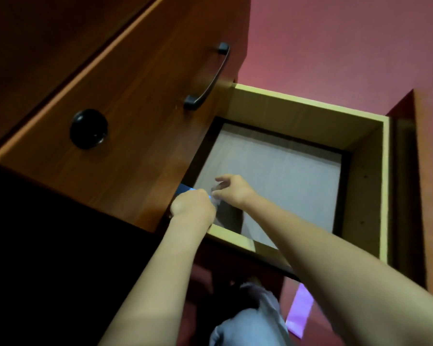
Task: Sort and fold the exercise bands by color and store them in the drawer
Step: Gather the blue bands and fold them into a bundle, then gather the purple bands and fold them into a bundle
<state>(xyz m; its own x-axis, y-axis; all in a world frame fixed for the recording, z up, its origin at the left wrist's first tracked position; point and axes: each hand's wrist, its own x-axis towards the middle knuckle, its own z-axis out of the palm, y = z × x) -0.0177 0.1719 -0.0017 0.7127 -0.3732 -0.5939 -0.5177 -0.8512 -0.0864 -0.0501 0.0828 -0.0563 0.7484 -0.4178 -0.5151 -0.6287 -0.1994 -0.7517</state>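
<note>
Item: blue band (186,189). Place: left of frame centre, at the near-left corner of the open drawer (384,183), over the pale liner (273,176).

Hold: the band is seen only as a short strip just beyond the knuckles of the left hand (193,208). That hand is balled, with its fingers turned away and hidden, and it is judged to be clamped on the band.

Right hand (233,189): set just right of the band and touching the left hand or nearly so. Its fingers (221,180) are bent and apart. Their tips are met by a pale scrap (215,200) between the hands, but whether it is pinched cannot be told.

Axis: the visible strip runs left to right across the frame and dips slightly to the right. Its right end points at the right fingertips. The rest is covered, so its full length and fold cannot be judged.

Relation: the band lies above the drawer floor and inside the walls. The left hand is nearer, so the release is judged to fall to it, downward onto the liner.

Also noted: purple band (299,313) on the floor, lower right of centre, well apart from both hands.
</note>
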